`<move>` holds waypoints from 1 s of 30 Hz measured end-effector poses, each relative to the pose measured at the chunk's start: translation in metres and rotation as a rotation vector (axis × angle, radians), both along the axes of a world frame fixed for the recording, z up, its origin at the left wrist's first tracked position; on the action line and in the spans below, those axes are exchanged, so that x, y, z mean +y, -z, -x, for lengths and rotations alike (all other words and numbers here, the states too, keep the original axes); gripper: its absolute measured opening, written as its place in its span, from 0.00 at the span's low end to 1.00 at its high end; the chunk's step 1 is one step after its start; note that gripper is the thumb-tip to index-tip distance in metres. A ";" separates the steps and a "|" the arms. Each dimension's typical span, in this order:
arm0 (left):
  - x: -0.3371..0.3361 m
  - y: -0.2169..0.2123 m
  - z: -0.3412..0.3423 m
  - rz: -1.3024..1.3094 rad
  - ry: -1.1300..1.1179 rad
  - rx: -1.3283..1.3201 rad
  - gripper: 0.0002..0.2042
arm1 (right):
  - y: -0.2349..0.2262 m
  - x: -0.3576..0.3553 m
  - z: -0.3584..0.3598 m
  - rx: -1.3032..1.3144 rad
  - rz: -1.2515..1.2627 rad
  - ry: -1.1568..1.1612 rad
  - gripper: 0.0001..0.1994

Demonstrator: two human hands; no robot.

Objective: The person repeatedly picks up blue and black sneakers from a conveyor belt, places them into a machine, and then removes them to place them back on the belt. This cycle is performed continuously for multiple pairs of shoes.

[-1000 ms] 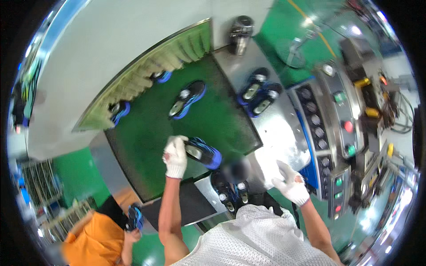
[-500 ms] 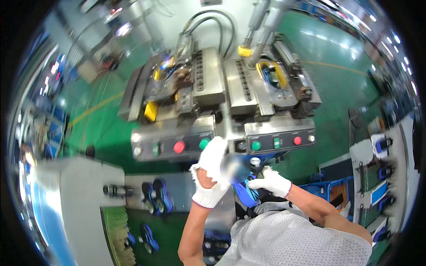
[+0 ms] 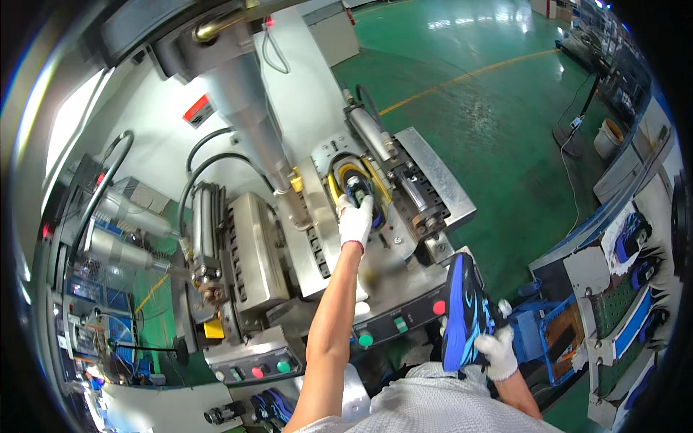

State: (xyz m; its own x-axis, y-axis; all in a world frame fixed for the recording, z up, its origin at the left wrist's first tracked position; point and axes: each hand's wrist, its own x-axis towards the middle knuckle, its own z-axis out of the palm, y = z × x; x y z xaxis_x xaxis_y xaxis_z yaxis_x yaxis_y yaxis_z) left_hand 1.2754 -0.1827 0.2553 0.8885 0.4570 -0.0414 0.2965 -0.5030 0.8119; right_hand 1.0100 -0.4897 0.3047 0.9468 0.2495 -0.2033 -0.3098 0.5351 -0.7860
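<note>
My left hand, in a white glove, reaches forward into the right-hand station of a metal pressing machine. Its fingers close on a dark shoe that sits inside a yellow-edged holder; the glove covers part of that shoe. At my right side, my gloved right hand grips a second shoe, black with a blue sole and light-blue streaks. This one is held upright on end, its sole turned left, in front of the machine's control panel.
Hydraulic cylinders and hoses rise over the machine. A blurred dark round part shows right of my left forearm. To the right stand a blue crate and a rack holding several shoes. More shoes lie at the lower left.
The view has swung toward the right-hand station. My left hand has gone from before the panels to the shoe in the holder. My right hand has raised the blue shoe at my right side.
</note>
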 end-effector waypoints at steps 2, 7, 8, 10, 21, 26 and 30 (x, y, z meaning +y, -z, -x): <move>0.013 0.043 -0.040 -0.031 -0.061 0.043 0.37 | -0.004 -0.005 0.002 0.028 -0.026 0.030 0.37; 0.035 0.068 -0.077 -0.228 -0.032 0.221 0.31 | 0.004 -0.013 -0.004 0.140 0.045 0.096 0.33; 0.048 0.067 -0.072 -0.127 -0.058 0.147 0.28 | 0.010 -0.013 -0.003 0.177 0.068 0.084 0.32; 0.078 0.046 -0.068 0.169 -0.119 0.146 0.26 | 0.012 -0.007 -0.013 0.119 0.307 0.133 0.30; 0.075 -0.067 0.294 0.391 0.023 -0.072 0.32 | -0.009 0.192 -0.293 -0.310 1.139 -0.188 0.34; 0.059 -0.022 0.468 0.376 -0.310 0.336 0.40 | 0.108 0.316 -0.393 -1.122 1.685 -0.280 0.25; 0.036 0.038 0.558 0.285 -0.805 0.547 0.41 | 0.232 0.242 -0.519 -1.060 1.471 -0.232 0.25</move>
